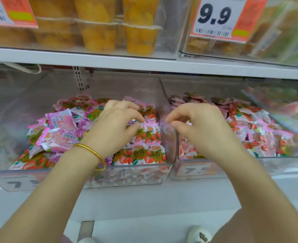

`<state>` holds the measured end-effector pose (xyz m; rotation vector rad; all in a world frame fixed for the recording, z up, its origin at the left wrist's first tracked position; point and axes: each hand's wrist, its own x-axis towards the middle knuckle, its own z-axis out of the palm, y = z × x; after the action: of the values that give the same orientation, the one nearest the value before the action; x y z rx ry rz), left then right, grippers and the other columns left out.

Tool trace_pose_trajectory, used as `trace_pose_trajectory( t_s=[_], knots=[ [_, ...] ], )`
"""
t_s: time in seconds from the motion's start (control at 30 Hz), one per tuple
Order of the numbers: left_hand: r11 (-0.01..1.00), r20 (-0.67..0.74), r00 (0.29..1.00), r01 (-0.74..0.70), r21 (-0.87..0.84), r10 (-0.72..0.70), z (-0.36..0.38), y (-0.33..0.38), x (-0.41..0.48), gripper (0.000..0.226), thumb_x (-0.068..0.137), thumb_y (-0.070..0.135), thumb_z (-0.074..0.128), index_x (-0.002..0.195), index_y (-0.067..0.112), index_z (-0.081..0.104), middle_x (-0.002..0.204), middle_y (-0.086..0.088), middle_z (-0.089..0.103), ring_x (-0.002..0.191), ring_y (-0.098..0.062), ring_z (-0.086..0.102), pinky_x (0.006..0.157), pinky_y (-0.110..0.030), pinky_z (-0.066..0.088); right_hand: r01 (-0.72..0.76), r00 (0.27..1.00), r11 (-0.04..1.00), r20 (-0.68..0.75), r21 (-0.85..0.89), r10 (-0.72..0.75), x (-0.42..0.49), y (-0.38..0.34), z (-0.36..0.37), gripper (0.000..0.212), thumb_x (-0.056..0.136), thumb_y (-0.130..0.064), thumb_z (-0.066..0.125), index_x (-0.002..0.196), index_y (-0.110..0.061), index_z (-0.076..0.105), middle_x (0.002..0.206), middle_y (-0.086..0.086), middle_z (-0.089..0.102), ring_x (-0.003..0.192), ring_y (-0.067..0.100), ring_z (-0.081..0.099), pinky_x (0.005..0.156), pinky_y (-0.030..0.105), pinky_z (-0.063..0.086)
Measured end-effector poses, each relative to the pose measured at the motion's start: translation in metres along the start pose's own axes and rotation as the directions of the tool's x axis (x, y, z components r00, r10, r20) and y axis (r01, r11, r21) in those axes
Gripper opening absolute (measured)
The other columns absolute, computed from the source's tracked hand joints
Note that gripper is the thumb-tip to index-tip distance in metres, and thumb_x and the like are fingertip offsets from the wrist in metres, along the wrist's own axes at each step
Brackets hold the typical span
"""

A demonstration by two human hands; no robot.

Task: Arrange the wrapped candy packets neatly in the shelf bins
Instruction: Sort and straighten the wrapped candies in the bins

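Two clear plastic shelf bins stand side by side. The left bin (39, 179) holds a heap of pink and white strawberry candy packets (60, 130). The right bin (284, 163) holds a similar pile of packets (260, 130). My left hand (115, 127), with a gold bangle on the wrist, reaches into the left bin, thumb and fingers pinched on a purple-wrapped packet (133, 122). My right hand (199, 127) hovers over the clear divider (167, 137) between the bins, fingers curled with thumb and forefinger close together; whether it holds a packet is unclear.
A white shelf board (144, 64) runs just above the bins. On it stand clear tubs of yellow fruit (99, 23) and a 9.9 price tag (214, 18). Another bin of sweets (295, 109) sits at far right. Price labels mark the bin fronts.
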<state>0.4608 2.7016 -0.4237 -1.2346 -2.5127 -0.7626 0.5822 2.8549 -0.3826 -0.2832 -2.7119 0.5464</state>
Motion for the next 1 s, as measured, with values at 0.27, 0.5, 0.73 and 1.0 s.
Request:
trace_pose_trajectory(
  t_s=[0.27, 0.5, 0.73, 1.0],
  knots=[
    [0.983, -0.084, 0.996, 0.006, -0.182, -0.022, 0.023, 0.037, 0.020, 0.021, 0.087, 0.009, 0.057, 0.096, 0.021, 0.071, 0.115, 0.003, 0.058, 0.114, -0.016, 0.043, 0.087, -0.010, 0.019, -0.279, 0.960, 0.929, -0.044, -0.242, 0.276, 0.016, 0.049, 0.008, 0.028, 0.093, -0.039, 0.052, 0.092, -0.013, 0.063, 0.089, 0.005, 0.066, 0.091, 0.028, 0.060, 0.073, 0.036, 0.049],
    [0.972, -0.141, 0.987, 0.041, -0.231, -0.075, 0.027, 0.040, 0.023, 0.023, 0.086, 0.006, 0.055, 0.095, 0.021, 0.070, 0.106, 0.012, 0.054, 0.102, -0.002, 0.037, 0.088, -0.010, 0.025, -0.284, 0.945, 0.895, 0.059, -0.343, 0.322, 0.026, 0.046, 0.023, 0.039, 0.083, -0.044, 0.065, 0.103, -0.013, 0.052, 0.102, 0.004, 0.064, 0.098, 0.028, 0.058, 0.070, 0.032, 0.038],
    [0.959, -0.159, 0.982, 0.051, -0.277, -0.098, 0.021, 0.035, 0.021, 0.024, 0.085, 0.004, 0.055, 0.095, 0.019, 0.070, 0.105, 0.010, 0.058, 0.104, -0.011, 0.048, 0.099, -0.039, 0.039, -0.393, 0.919, 0.919, 0.044, 0.015, 0.392, 0.023, 0.055, 0.005, 0.037, 0.082, -0.026, 0.071, 0.116, -0.012, 0.060, 0.103, 0.002, 0.064, 0.099, 0.024, 0.060, 0.085, 0.036, 0.050],
    [0.941, -0.127, 0.985, 0.068, -0.330, -0.116, 0.015, 0.039, 0.018, 0.023, 0.086, 0.007, 0.054, 0.098, 0.023, 0.068, 0.104, 0.013, 0.056, 0.103, -0.014, 0.051, 0.098, -0.035, 0.041, -0.319, 0.937, 0.925, -0.078, 0.209, 0.341, 0.021, 0.066, -0.008, 0.015, 0.082, -0.016, 0.071, 0.095, -0.017, 0.064, 0.075, -0.009, 0.055, 0.067, 0.007, 0.053, 0.056, 0.021, 0.042]
  ],
)
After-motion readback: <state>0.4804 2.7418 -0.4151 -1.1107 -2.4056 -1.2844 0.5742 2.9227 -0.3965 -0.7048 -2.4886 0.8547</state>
